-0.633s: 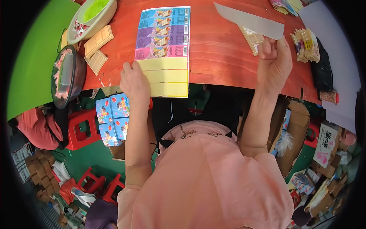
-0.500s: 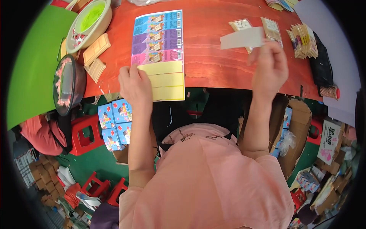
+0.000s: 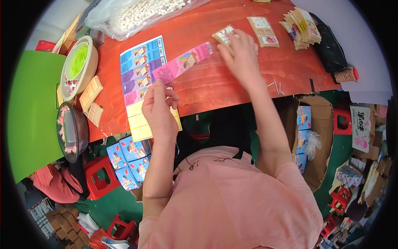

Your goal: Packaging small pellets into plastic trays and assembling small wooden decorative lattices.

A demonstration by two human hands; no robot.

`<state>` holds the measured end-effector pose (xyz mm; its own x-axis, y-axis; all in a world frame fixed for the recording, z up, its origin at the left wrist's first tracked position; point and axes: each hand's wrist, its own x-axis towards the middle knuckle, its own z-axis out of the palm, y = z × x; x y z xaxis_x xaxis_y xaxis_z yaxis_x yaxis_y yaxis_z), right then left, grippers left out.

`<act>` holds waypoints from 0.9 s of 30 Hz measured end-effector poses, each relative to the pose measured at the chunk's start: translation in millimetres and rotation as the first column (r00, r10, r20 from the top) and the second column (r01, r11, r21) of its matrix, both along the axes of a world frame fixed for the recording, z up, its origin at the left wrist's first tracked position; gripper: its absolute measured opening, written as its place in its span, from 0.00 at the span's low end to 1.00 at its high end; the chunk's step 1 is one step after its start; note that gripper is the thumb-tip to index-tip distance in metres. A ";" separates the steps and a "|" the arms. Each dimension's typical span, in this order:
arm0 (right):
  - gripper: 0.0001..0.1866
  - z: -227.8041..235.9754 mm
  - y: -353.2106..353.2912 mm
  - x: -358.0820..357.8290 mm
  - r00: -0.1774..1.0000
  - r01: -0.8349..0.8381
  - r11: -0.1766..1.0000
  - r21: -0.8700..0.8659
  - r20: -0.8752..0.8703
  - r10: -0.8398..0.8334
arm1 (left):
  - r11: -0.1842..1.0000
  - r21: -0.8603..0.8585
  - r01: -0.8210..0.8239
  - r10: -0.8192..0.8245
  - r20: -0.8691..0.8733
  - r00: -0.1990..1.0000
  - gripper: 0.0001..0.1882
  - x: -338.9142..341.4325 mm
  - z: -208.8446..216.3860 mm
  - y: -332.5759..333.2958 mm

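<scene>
My left hand [image 3: 159,110] pinches one end of a pink printed sticker strip [image 3: 185,63], which slants up to the right above the table. Beneath it lies a sticker sheet [image 3: 143,76] with blue, purple and pink strips; its near part is bare yellow backing. Farther right, my right hand [image 3: 242,60] is over the right side of a small wooden tray [image 3: 223,34] holding white pieces. Its thumb and fingers are apart, and I cannot tell whether they touch the tray. A second small tray [image 3: 263,31] with white pieces lies to the right of that hand.
Stacked small trays [image 3: 301,29] and a black pouch [image 3: 329,45] are at the right. A plastic bag of white pieces [image 3: 145,14] lies at the back. Basins [image 3: 92,56] and empty wooden trays [image 3: 90,93] stand left. An open carton [image 3: 321,137] is below the table edge.
The strip has passed from my right hand to my left, its printed side now showing. My right hand has moved left to the wooden tray. The view has shifted to the right.
</scene>
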<state>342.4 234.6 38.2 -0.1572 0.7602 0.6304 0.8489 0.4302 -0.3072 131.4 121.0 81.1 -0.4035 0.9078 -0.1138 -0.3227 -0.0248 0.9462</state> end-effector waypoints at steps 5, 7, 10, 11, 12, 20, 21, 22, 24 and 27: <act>0.23 -36.4 23.2 21.7 0.971 0.130 0.984 -0.124 0.217 -0.101 | 0.999 -0.011 -0.052 0.053 0.109 0.993 0.12 -6.7 4.7 2.9; 0.24 -21.2 -2.8 1.3 0.933 0.245 0.932 -0.268 0.326 -0.152 | 0.996 -0.021 -0.092 0.094 0.109 0.990 0.11 -13.4 0.0 -4.3; 0.24 -17.2 -39.1 -17.9 0.903 0.284 0.905 -0.317 0.405 -0.142 | 0.997 -0.012 -0.075 0.076 0.149 0.986 0.10 -16.6 -2.5 -10.0; 0.23 -19.0 -46.7 -21.0 0.887 0.283 0.927 -0.246 0.435 -0.156 | 0.998 -0.011 -0.068 0.069 0.178 0.982 0.09 -15.0 -1.2 -10.7; 0.23 -13.1 -50.9 -22.4 0.887 0.281 0.926 -0.252 0.437 -0.150 | 0.998 -0.009 -0.062 0.062 0.208 0.976 0.09 -13.3 1.1 -12.5; 0.19 4.5 -47.4 0.0 1.000 0.010 0.955 -0.298 0.000 -0.011 | 0.995 0.070 0.071 -0.089 0.296 0.951 0.08 -2.5 20.5 -15.8; 0.21 9.7 -45.9 8.5 0.979 -0.086 0.942 -0.324 -0.204 0.019 | 0.990 0.088 0.109 -0.132 0.321 0.938 0.08 -0.1 25.0 -16.9; 0.21 21.5 -51.6 5.5 0.978 -0.092 0.942 -0.323 -0.205 0.025 | 0.991 0.089 0.104 -0.127 0.320 0.939 0.08 1.4 26.5 -18.7; 0.24 42.8 -68.1 1.7 0.515 -0.510 0.704 -0.494 -0.831 -0.210 | 0.980 0.127 0.155 -0.193 0.406 0.893 0.08 7.0 28.0 -19.4; 0.27 23.2 -72.5 3.6 0.231 -0.746 0.559 -0.361 -0.928 -0.291 | 0.974 0.105 0.199 -0.225 0.477 0.850 0.08 18.0 28.5 -19.4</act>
<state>346.0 162.1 61.4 -0.2096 0.9603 -0.1843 -0.3171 -0.2451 -0.9162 149.4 101.6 109.6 -0.1067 0.9747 -0.1964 -0.7411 0.0537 0.6693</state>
